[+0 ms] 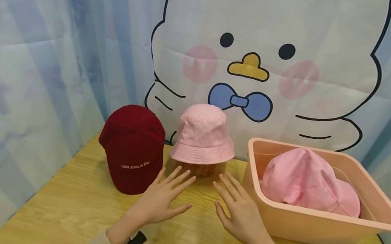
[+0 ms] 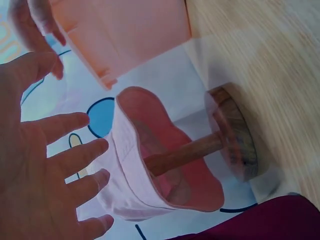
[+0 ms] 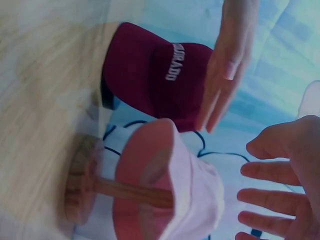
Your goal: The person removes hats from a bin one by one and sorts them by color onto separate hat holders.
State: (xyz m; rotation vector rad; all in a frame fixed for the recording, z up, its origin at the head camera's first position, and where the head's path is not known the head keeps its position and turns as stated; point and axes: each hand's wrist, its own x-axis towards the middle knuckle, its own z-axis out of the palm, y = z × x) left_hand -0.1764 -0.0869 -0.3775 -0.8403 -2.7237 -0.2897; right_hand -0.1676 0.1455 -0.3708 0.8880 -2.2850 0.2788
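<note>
Only in wrist views: post point(image 2: 187, 154) inside bucket hat point(image 2: 125, 167)

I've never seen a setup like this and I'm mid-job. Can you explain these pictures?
There's no robot: these are a person's left hand and right hand. The wide picture comes from a head camera looking forward and down; the two sideways ones come from cameras on the wrists. On the table, a red cap is at the left, a pink hat sits on a wooden stand in the middle, and a tub at the right contains a second hat. Neither hand holds anything; both are spread in front of the pink hat.
</note>
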